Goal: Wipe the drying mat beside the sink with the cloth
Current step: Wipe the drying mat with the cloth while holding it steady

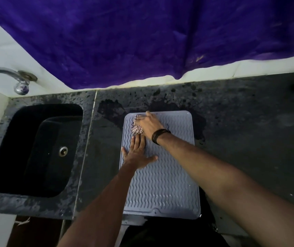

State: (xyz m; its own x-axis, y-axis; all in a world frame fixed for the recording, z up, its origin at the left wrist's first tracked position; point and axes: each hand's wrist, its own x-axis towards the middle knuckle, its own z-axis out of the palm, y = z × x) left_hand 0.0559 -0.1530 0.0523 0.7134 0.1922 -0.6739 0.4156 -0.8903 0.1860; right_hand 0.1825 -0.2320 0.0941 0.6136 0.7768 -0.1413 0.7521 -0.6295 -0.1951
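1. The grey ribbed drying mat lies on the dark bench, reaching its front edge, just right of the black sink.
2. The right hand presses a bunched patterned cloth onto the mat's far left corner, fingers closed over it.
3. The left hand lies flat on the mat with fingers spread, holding nothing.

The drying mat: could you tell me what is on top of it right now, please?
On the drying mat the left hand lies flat, and the right hand presses a bunched cloth near its far edge. The mat surface beneath them is hidden.
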